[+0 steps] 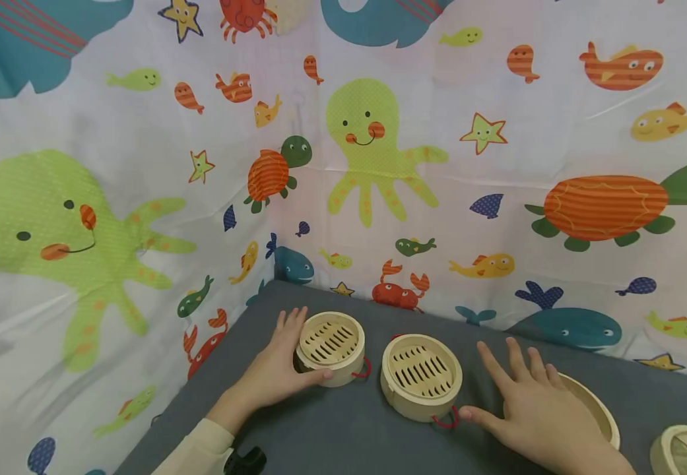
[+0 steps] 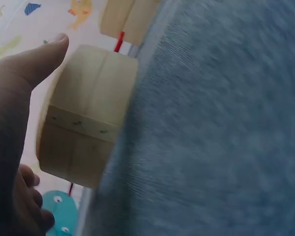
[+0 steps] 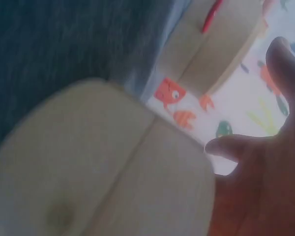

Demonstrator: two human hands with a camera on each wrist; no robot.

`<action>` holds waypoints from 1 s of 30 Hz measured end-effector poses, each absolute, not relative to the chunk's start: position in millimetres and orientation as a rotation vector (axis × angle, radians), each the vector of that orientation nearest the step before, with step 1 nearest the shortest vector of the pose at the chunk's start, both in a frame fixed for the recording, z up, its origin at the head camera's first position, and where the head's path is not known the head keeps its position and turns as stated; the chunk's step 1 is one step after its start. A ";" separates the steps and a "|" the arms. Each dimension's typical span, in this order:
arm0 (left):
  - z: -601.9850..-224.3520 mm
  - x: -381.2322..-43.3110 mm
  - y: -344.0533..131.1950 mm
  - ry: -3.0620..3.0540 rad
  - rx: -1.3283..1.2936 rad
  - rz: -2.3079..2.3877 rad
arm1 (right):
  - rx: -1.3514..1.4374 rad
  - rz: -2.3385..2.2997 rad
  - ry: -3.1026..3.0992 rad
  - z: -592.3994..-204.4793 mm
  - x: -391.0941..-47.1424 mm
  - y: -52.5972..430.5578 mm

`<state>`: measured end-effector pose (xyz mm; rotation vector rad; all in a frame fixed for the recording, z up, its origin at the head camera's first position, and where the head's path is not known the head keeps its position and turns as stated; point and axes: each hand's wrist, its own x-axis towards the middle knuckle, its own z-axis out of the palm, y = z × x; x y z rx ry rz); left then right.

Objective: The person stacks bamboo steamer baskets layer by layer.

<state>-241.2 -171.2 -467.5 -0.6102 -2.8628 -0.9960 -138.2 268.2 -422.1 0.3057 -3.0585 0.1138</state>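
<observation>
A small round bamboo steamer basket (image 1: 331, 340) with a slotted inside and a red loop stands at the left. My left hand (image 1: 278, 369) is beside it, thumb stretched along the front and fingers at the far left side; firm contact is not clear. A second such steamer basket (image 1: 420, 376) stands in the middle. To its right my right hand (image 1: 539, 415) is spread, fingers apart, holding nothing. Partly hidden behind that hand is a round bamboo piece (image 1: 601, 412). In the right wrist view, a large pale round bamboo side (image 3: 123, 162) is close by, blurred.
Another round bamboo piece (image 1: 664, 452) with woven strips is cut off at the lower right edge. The dark grey table surface (image 1: 379, 442) meets a white curtain (image 1: 497, 218) printed with sea animals at the back and left.
</observation>
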 end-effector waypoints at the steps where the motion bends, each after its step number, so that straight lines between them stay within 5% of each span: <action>1: -469.2 -240.2 -171.3 -2.857 -0.626 -1.018 | 0.320 0.116 -3.057 -423.5 -137.0 265.4; 18: -485.9 -247.9 -176.8 -2.633 -0.711 -1.449 | 0.541 0.338 -2.939 -434.8 -129.1 231.6; 30: -495.0 -252.2 -173.7 -2.562 -0.717 -1.551 | 0.356 0.798 -3.022 -435.0 -137.0 221.3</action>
